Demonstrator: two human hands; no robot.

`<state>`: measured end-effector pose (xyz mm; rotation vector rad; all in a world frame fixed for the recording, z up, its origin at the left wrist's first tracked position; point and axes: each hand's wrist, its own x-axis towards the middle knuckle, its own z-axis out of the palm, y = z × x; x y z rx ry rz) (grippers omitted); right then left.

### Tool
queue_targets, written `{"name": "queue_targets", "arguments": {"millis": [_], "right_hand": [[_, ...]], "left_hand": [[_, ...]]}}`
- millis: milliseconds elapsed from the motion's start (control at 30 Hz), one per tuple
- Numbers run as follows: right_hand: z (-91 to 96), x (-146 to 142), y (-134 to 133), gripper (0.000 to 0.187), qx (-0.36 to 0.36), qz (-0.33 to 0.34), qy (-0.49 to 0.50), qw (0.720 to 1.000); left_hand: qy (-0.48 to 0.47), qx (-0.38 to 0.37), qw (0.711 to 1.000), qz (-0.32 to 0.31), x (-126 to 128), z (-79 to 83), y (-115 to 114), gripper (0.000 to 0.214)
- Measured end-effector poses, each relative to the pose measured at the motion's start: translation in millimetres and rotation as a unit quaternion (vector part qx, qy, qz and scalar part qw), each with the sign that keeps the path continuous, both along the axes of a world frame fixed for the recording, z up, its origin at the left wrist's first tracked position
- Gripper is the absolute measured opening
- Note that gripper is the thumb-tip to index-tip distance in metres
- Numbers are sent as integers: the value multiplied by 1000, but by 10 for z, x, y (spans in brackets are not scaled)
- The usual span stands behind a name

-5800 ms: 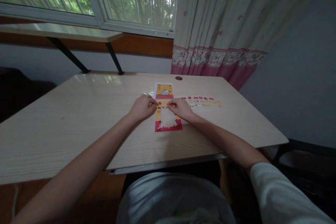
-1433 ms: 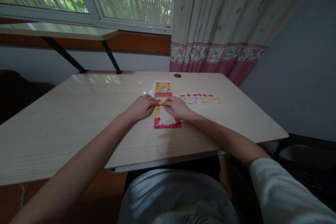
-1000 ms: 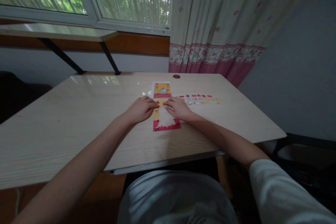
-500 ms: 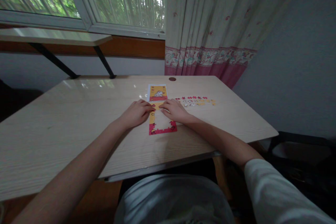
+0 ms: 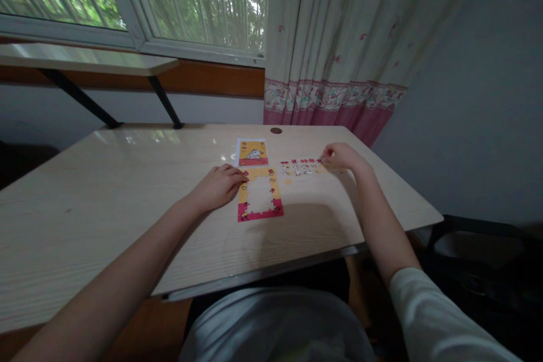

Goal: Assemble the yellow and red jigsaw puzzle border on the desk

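Observation:
A jigsaw puzzle point(image 5: 277, 208) lies on the table with its yellow and pink border joined and bare wood inside. My left hand point(image 5: 219, 188) rests at its upper left edge, fingers laid flat and touching the border. Just beyond is a picture card point(image 5: 253, 153) with a white animal on yellow and red. To the right, loose puzzle pieces point(image 5: 303, 167) lie in rows of red, white and yellow. My right hand point(image 5: 339, 156) is over the right end of these rows, its fingertips pinched together; whatever they hold is too small to make out.
The wooden table point(image 5: 139, 181) has a round cable hole cover point(image 5: 276, 130) near its back edge. A raised shelf point(image 5: 85, 58) on black legs stands at the back left. A curtain point(image 5: 331, 68) hangs behind, and a dark chair point(image 5: 479, 232) is at the right.
My right hand has left the top of the puzzle border and moved right to the loose pieces. My left hand has stayed by the border's left edge. A lone yellow piece now shows right of the puzzle.

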<state>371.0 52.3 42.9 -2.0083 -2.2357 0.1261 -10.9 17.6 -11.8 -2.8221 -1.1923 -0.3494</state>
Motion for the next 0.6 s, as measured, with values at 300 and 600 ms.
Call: {"name": "queue_targets", "arguments": {"millis": [300, 600], "right_hand": [[-47, 488, 3, 16, -174, -90, 6, 981], [-107, 543, 30, 20, -237, -142, 64, 959]], "left_hand": [[-35, -2, 999, -2, -50, -13, 52, 37], [-40, 10, 999, -3, -81, 38, 61, 33]]}}
